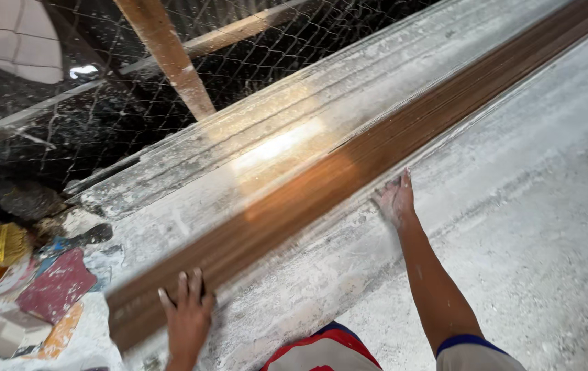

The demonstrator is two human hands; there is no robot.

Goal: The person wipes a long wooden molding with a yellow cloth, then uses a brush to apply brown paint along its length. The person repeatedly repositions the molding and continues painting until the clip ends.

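Directly under both hands (flat): plank (pixel 349 165)

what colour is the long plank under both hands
Brown, with lengthwise grooves, lying on a white dusty surface; the plank shows best in the head view.

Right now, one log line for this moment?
left hand: flat on brown plank | right hand: on plank edge | surface: dusty white bench

This looks like a messy workshop or building site. White dust covers the long work table (pixel 514 227), and a long brown wooden board (pixel 349 172) lies across it. At ten o'clock there is wire netting (pixel 101 117), and at eight o'clock lies a heap of scraps (pixel 39 288).
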